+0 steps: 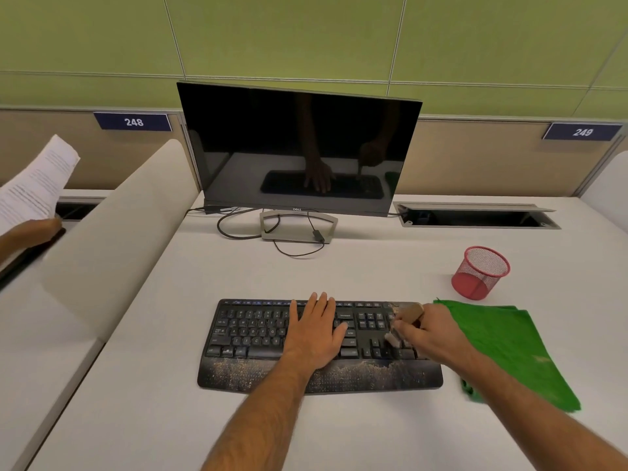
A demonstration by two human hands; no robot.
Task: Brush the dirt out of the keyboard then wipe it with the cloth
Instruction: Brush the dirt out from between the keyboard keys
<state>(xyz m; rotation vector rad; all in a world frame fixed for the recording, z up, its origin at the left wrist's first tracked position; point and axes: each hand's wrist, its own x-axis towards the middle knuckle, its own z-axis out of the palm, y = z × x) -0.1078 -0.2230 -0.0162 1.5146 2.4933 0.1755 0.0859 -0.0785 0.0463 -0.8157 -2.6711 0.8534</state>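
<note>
Head view: I see the keyboard (272, 338) centred on a white tabletop (339, 273), left hand (314, 334) flat on its keys, right hand (430, 329) gripping the brush (402, 322) over the numpad; cloth (503, 345) just right, green wall (306, 35) behind.

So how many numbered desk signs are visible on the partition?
2: the dark blue sign 248 at upper left, and the dark blue sign 249 at upper right. Others may lie outside view.

This is a shared office or study hall: a white desk (373, 266) carries a black flat-screen monitor (299, 147) at 12 o'clock, beige dividers bear blue seat plates numbered 248 (133, 122) at 11 o'clock and 249 (582, 132) at 1 o'clock.
</note>
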